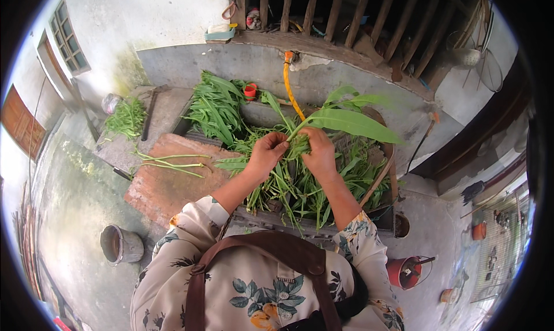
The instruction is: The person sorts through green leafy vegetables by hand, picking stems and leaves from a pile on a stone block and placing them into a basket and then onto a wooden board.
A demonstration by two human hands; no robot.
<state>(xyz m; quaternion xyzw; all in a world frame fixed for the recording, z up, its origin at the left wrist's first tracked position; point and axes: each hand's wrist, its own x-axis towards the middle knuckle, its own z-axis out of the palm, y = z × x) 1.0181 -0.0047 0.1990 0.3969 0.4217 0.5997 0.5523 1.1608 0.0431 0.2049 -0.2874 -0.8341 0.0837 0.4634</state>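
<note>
My left hand [267, 154] pinches the lower stem of a leafy green stalk [352, 122] between thumb and fingertips. Close beside it, my right hand [319, 153] is closed around the same stalk and a small bunch of crumpled greens [299, 146]. Broad leaves fan out to the upper right, past my right hand. Below both hands, a heap of loose stems and leaves [311, 192] covers much of the trough. A neat pile of long-leaved greens [218, 106] lies at the trough's back left. Several bare stems [173, 163] rest on a reddish board [173, 184] to my left.
An orange hose [289, 84] hangs from a wall tap behind the trough. A red cup [250, 91] stands near the pile. Thin stems [125, 118] lie on the left ledge. On the floor are a grey bucket [130, 246] at left and a red bucket [400, 272] at right.
</note>
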